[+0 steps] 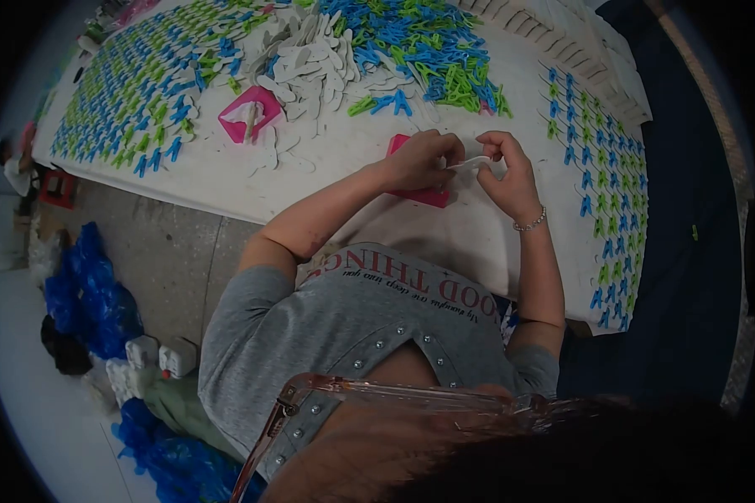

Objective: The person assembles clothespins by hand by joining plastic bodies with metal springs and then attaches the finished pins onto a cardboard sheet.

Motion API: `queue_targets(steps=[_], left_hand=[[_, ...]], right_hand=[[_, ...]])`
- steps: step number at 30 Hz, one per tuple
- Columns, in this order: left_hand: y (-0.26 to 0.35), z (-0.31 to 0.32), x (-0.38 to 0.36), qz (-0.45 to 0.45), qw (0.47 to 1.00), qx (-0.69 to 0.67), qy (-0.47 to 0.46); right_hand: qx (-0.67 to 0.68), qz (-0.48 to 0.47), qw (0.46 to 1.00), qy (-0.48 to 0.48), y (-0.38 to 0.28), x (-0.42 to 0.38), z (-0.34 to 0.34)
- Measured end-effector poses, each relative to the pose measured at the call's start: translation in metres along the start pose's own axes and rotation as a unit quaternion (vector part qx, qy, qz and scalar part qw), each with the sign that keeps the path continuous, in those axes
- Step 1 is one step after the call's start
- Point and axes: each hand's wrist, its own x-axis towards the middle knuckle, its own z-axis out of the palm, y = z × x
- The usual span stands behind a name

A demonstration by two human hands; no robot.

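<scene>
My left hand is closed, its fingertips pinching one end of a thin white piece. The other end reaches my right hand, whose thumb and bent fingers close around it. Beneath my left hand lies a pink block, partly covered by the hand. Another pink block stands to the left, with white pieces on it. Loose flat white pieces form a pile beyond my hands.
Blue and green clips are heaped at the back of the white table. Rows of clips spread left and right. Stacked white pieces line the back right. Blue plastic bags lie on the floor; a person is far left.
</scene>
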Motion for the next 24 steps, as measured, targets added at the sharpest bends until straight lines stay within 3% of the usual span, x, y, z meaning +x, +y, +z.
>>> queue_targets(steps=[3, 5, 7, 8, 10, 11, 14, 16, 20, 22, 23, 24], left_hand=[[-0.007, -0.001, -0.001, 0.020, 0.999, -0.026, 0.033], [-0.017, -0.006, -0.006, -0.077, 0.977, -0.181, 0.081], [-0.027, -0.017, -0.010, -0.093, 0.967, -0.218, 0.094], [-0.031, -0.022, -0.012, -0.112, 0.955, -0.253, 0.106], [-0.025, -0.032, -0.015, -0.125, 0.930, -0.329, 0.108], [-0.021, -0.037, -0.016, -0.140, 0.898, -0.403, 0.105], [-0.014, -0.045, -0.017, -0.158, 0.888, -0.420, 0.101], [-0.019, -0.046, -0.017, -0.153, 0.885, -0.429, 0.097], [-0.023, -0.048, -0.017, -0.153, 0.873, -0.455, 0.083], [-0.020, -0.049, -0.016, -0.153, 0.864, -0.472, 0.087], [-0.018, -0.049, -0.016, -0.154, 0.855, -0.487, 0.088], [-0.017, -0.048, -0.016, -0.156, 0.854, -0.488, 0.088]], right_hand=[[0.090, 0.021, 0.996, -0.010, 0.008, 0.015, -0.001], [0.132, 0.018, 0.991, -0.006, 0.026, 0.029, 0.001], [0.015, 0.114, 0.993, 0.002, 0.053, 0.046, 0.009], [0.013, 0.111, 0.994, 0.001, 0.063, 0.056, 0.015], [-0.223, 0.046, 0.974, -0.012, 0.077, 0.075, 0.026], [-0.224, 0.042, 0.974, -0.013, 0.082, 0.082, 0.032], [-0.322, 0.015, 0.947, 0.007, 0.093, 0.098, 0.047], [-0.372, 0.049, 0.926, -0.030, 0.096, 0.104, 0.048], [-0.352, 0.014, 0.935, -0.036, 0.087, 0.090, 0.033], [-0.161, 0.090, 0.982, -0.034, 0.067, 0.074, 0.022], [-0.161, 0.091, 0.982, -0.035, 0.054, 0.064, 0.017], [-0.053, 0.109, 0.993, 0.001, 0.039, 0.053, 0.015]])
